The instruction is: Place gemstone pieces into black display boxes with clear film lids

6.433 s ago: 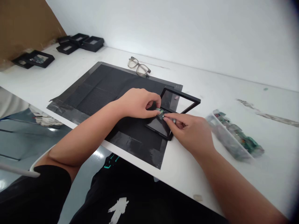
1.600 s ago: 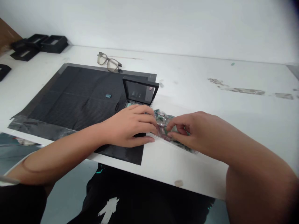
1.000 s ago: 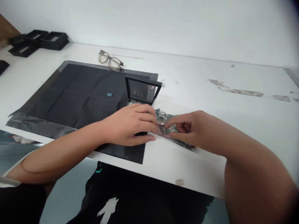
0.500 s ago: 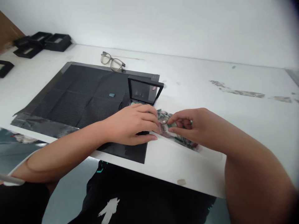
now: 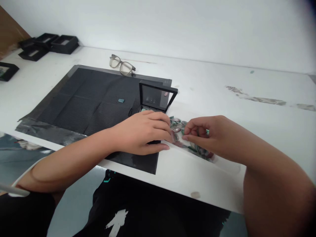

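My left hand (image 5: pixel 148 133) lies over the base of a black case, its fingers reaching to the edge of a clear container. The case's framed see-through lid (image 5: pixel 158 95) stands up behind that hand. Green and reddish stones (image 5: pixel 176 126) fill part of the clear container. Over them is my right hand (image 5: pixel 201 133), thumb and forefinger pinched together; whatever is between the tips is too small to make out. A single teal piece (image 5: pixel 121 100) rests on the black ribbed mat (image 5: pixel 81 98).
Glasses (image 5: pixel 122 65) lie at the mat's back edge. Several black boxes (image 5: pixel 64 44) are grouped at the back left, and another black frame (image 5: pixel 8 70) sits at the far left. Brownish marks (image 5: pixel 266 100) streak the white table at the right.
My right thumb and forefinger have come together over the stones. My left hand keeps its place on the case. The whole view has shifted slightly.
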Available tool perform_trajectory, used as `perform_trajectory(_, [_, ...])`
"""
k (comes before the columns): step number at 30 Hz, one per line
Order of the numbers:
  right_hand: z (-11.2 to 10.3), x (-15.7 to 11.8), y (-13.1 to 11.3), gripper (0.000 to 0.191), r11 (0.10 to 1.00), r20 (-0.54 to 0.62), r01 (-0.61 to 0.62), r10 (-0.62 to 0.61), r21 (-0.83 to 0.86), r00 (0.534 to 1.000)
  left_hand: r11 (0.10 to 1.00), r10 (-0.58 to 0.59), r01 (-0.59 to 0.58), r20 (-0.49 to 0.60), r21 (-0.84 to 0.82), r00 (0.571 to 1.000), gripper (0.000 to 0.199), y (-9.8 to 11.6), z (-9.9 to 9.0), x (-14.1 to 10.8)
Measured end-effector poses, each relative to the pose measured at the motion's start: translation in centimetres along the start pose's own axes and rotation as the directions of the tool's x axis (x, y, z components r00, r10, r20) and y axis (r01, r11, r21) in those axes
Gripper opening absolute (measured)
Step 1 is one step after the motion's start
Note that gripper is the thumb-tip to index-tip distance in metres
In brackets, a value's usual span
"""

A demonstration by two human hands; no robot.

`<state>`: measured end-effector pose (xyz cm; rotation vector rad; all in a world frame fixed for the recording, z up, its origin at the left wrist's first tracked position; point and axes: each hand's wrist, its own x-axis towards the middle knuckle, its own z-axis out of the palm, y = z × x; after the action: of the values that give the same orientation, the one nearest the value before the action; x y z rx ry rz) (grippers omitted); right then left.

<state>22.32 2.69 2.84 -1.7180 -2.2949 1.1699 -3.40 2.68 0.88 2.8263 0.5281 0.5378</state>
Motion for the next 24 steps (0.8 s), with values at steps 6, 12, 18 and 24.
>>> perform_trajectory(6, [-0.5,-0.2,0.7,0.029,0.993,0.011,0.060,-0.061,0.103,0.998,1.000,0.008,-0.008,0.000,0.004,1.000,0.025,0.0,0.0,-0.1])
perform_trajectory(12, [-1.1,-0.9,0.3,0.028,0.928,-0.069,0.173,-0.159,0.330,0.985,1.000,0.002,-0.002,0.004,-0.009,1.000,0.026,0.0,-0.1,-0.2])
perform_trajectory(18, [-1.2,-1.7,-0.6,0.025,0.708,-0.065,0.263,-0.294,0.655,0.954,0.995,0.026,-0.019,-0.084,0.095,0.996,0.025,0.2,-0.3,-0.1])
perform_trajectory(24, [-0.5,-1.7,-1.4,0.026,0.678,-0.019,0.232,-0.307,0.698,0.952,0.998,0.048,-0.060,-0.290,-0.034,0.956,0.035,0.7,-0.3,0.3])
